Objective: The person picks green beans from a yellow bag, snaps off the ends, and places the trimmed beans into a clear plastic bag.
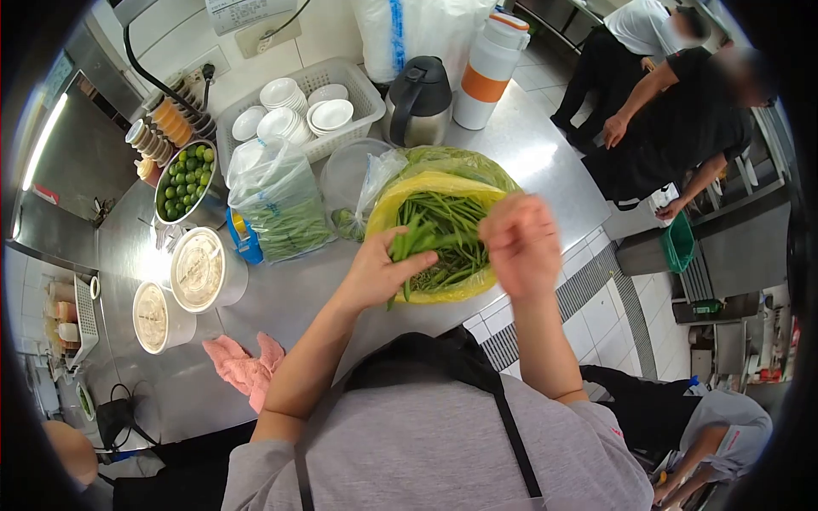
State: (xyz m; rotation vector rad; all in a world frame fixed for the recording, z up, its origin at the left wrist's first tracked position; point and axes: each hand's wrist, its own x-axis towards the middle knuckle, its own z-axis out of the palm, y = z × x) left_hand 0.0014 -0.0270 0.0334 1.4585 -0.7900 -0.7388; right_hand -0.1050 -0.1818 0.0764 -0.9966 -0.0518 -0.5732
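In front of me a yellow plastic bag (pixel 382 281) stands open on the steel counter, filled with long green beans (pixel 460 217). My left hand (pixel 375 268) is closed around a small bunch of green beans (pixel 415 247) over the bag's left side. Over the right rim of the bag is my right hand (pixel 521 247), its fingers curled but smeared by motion. Whether it holds a bean cannot be made out. Left of the yellow bag, a clear plastic bag (pixel 281 204) of cut green pieces sits upright.
A steel pot of limes (pixel 186 180), two lidded white tubs (pixel 204 268) and a pink cloth (pixel 243 366) occupy the left. Behind are a crate of white bowls (pixel 375 106), a thermal jug (pixel 419 102) and an orange-white flask (pixel 490 72). Co-workers (pixel 699 111) stand at right.
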